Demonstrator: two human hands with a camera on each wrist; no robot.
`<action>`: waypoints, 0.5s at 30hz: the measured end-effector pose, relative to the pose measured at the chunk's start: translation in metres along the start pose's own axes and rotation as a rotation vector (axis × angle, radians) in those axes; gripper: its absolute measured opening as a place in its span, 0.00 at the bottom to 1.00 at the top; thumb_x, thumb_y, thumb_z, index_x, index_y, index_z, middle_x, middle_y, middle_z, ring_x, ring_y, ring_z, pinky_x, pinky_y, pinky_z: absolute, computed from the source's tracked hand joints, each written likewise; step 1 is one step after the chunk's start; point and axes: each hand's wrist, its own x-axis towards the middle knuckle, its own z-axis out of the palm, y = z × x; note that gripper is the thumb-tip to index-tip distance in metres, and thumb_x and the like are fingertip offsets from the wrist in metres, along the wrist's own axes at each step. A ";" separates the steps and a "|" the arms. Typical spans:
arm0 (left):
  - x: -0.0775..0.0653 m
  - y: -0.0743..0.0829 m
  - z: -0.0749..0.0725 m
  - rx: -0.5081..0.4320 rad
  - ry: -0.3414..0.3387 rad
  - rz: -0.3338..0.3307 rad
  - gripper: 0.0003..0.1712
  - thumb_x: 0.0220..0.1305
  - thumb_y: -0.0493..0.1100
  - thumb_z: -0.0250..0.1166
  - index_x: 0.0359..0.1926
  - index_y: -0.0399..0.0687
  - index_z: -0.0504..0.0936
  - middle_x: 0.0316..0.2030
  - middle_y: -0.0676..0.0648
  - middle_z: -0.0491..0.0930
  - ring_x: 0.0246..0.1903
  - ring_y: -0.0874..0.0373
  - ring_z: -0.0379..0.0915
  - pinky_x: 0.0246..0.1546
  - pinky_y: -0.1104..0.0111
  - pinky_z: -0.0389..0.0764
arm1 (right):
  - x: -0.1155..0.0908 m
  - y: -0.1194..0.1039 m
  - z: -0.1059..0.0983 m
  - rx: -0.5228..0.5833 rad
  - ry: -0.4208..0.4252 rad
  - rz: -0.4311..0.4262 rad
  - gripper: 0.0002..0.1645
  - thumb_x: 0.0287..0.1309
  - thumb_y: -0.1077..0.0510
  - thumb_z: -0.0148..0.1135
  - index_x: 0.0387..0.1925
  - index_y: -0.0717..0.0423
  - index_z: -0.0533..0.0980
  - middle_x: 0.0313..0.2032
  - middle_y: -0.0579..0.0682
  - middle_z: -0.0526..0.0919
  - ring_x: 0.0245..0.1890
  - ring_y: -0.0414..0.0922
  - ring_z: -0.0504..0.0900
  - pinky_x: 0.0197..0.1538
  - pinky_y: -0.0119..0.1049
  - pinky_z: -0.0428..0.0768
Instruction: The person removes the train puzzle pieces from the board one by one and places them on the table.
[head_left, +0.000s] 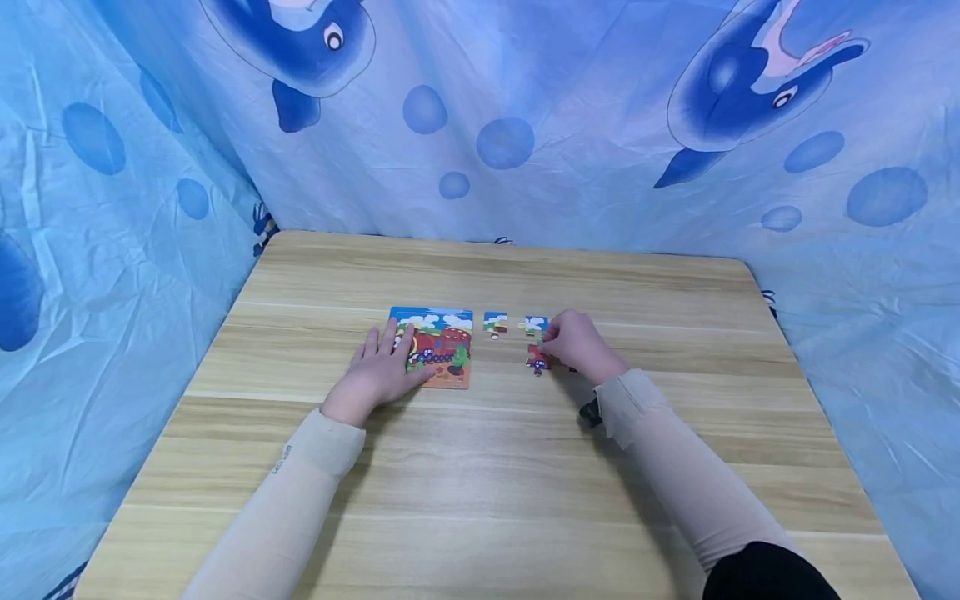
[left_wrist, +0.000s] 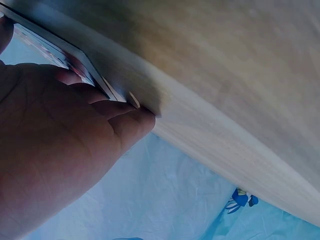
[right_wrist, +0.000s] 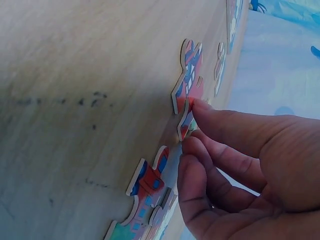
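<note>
A jigsaw puzzle board (head_left: 450, 379) with a red train, clouds and a green tree lies left of centre on the table. My left hand (head_left: 378, 371) rests on its left side with fingers spread and fairly straight; they cover part of the picture. To the right, my right hand (head_left: 581, 343) pinches a small puzzle piece (right_wrist: 184, 123) between thumb and fingers. That piece overlaps a red and blue puzzle piece (right_wrist: 191, 80) in the right wrist view. Two sky-and-cloud pieces, a left one (head_left: 495, 320) and a right one (head_left: 533, 322), lie between board and right hand.
Another red and blue piece (right_wrist: 150, 182) lies close below the right fingers in the right wrist view, with more pieces beside it. The wooden table (head_left: 480, 483) meets a blue dolphin-print curtain (head_left: 570, 167) at the back and sides.
</note>
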 end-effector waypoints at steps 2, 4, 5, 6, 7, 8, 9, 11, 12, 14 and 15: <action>-0.003 0.002 -0.002 0.001 0.006 0.005 0.60 0.67 0.80 0.45 0.82 0.49 0.36 0.79 0.37 0.24 0.74 0.30 0.19 0.70 0.36 0.35 | 0.000 0.000 0.001 -0.006 0.007 -0.020 0.08 0.60 0.61 0.74 0.27 0.57 0.84 0.31 0.52 0.82 0.24 0.46 0.78 0.26 0.38 0.78; -0.008 0.006 -0.007 -0.002 -0.001 0.004 0.59 0.68 0.78 0.46 0.82 0.48 0.37 0.79 0.36 0.24 0.74 0.29 0.20 0.69 0.36 0.36 | 0.000 0.000 0.002 -0.011 0.010 -0.036 0.07 0.60 0.61 0.74 0.27 0.57 0.84 0.33 0.52 0.82 0.25 0.47 0.78 0.27 0.38 0.78; -0.007 0.005 -0.006 -0.003 0.005 0.010 0.59 0.68 0.79 0.46 0.82 0.49 0.36 0.79 0.36 0.24 0.74 0.29 0.20 0.70 0.36 0.36 | 0.001 0.000 0.002 -0.011 0.011 -0.040 0.07 0.60 0.61 0.74 0.28 0.57 0.85 0.33 0.52 0.83 0.25 0.47 0.78 0.27 0.38 0.79; -0.010 0.007 -0.008 -0.002 -0.004 0.006 0.59 0.68 0.77 0.47 0.82 0.48 0.37 0.79 0.35 0.25 0.74 0.29 0.20 0.70 0.37 0.36 | 0.001 0.001 0.003 -0.009 0.012 -0.042 0.06 0.60 0.61 0.74 0.28 0.57 0.85 0.33 0.52 0.83 0.26 0.47 0.79 0.27 0.38 0.79; -0.010 0.007 -0.009 0.000 -0.005 0.003 0.58 0.69 0.77 0.48 0.82 0.48 0.37 0.79 0.35 0.25 0.74 0.29 0.21 0.70 0.37 0.37 | 0.001 0.001 0.003 -0.006 0.011 -0.043 0.05 0.60 0.61 0.74 0.29 0.57 0.86 0.33 0.52 0.83 0.26 0.47 0.79 0.28 0.39 0.79; -0.011 0.008 -0.010 -0.002 -0.015 -0.003 0.58 0.69 0.76 0.48 0.82 0.47 0.36 0.79 0.36 0.25 0.74 0.30 0.21 0.71 0.38 0.36 | 0.001 0.001 0.003 -0.002 0.009 -0.044 0.04 0.60 0.62 0.74 0.30 0.57 0.86 0.34 0.52 0.83 0.27 0.48 0.79 0.28 0.39 0.80; -0.011 0.008 -0.010 -0.003 -0.015 -0.004 0.58 0.69 0.76 0.48 0.82 0.47 0.36 0.79 0.36 0.25 0.74 0.30 0.20 0.71 0.38 0.36 | 0.001 0.002 0.003 0.002 0.008 -0.048 0.03 0.60 0.62 0.74 0.31 0.57 0.86 0.34 0.51 0.83 0.28 0.48 0.79 0.29 0.39 0.80; -0.007 0.005 -0.006 0.008 -0.006 -0.006 0.58 0.69 0.77 0.47 0.82 0.48 0.36 0.79 0.37 0.24 0.75 0.31 0.20 0.71 0.39 0.36 | 0.002 0.002 0.004 0.013 0.005 -0.056 0.02 0.60 0.62 0.73 0.33 0.58 0.87 0.34 0.51 0.84 0.29 0.47 0.80 0.30 0.39 0.81; -0.008 0.007 -0.007 0.012 -0.012 -0.014 0.58 0.69 0.77 0.47 0.82 0.49 0.36 0.79 0.37 0.24 0.75 0.32 0.20 0.71 0.39 0.35 | 0.002 0.003 0.004 0.014 0.001 -0.065 0.02 0.60 0.62 0.73 0.34 0.58 0.87 0.34 0.50 0.84 0.30 0.47 0.80 0.30 0.39 0.81; -0.003 0.003 -0.003 0.015 -0.001 -0.008 0.59 0.68 0.79 0.45 0.82 0.50 0.35 0.79 0.37 0.24 0.75 0.31 0.19 0.71 0.38 0.35 | 0.002 0.003 0.004 0.015 -0.006 -0.079 0.02 0.61 0.62 0.72 0.34 0.58 0.87 0.33 0.50 0.84 0.30 0.47 0.80 0.31 0.38 0.81; -0.001 0.001 -0.001 0.018 0.004 -0.005 0.59 0.68 0.79 0.44 0.82 0.50 0.35 0.79 0.38 0.24 0.75 0.31 0.19 0.70 0.38 0.35 | 0.002 0.004 0.003 0.014 -0.008 -0.087 0.02 0.61 0.62 0.72 0.34 0.57 0.87 0.33 0.50 0.84 0.30 0.47 0.80 0.31 0.38 0.81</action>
